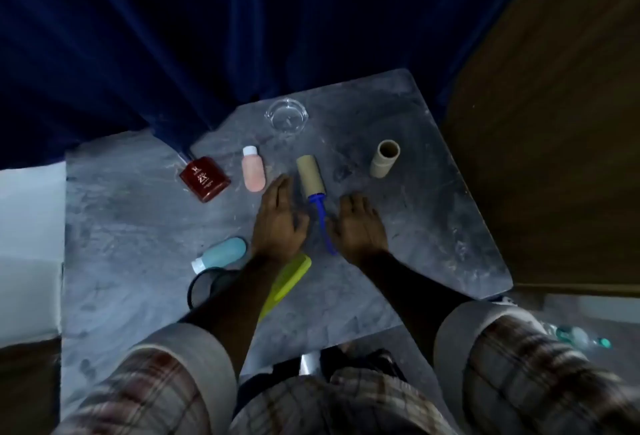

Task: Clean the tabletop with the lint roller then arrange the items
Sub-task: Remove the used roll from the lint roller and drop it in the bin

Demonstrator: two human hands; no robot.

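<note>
The lint roller [313,188], a tan roll on a blue handle, lies on the grey tabletop [433,226] between my hands. My left hand [280,223] rests flat just left of the handle, fingers apart, holding nothing. My right hand [358,226] lies flat just right of the handle, also empty. Left of the roller lie a pink bottle [253,169] and a dark red flat bottle [205,178]. A teal bottle [221,254] and a yellow-green comb [287,284] lie beside and partly under my left forearm.
A clear glass dish [286,117] sits at the table's far edge. A cardboard tube [385,159] stands upright at the right. A black ring-shaped object [199,287] shows by my left forearm. Blue curtain hangs behind; a wooden panel [554,157] borders the right.
</note>
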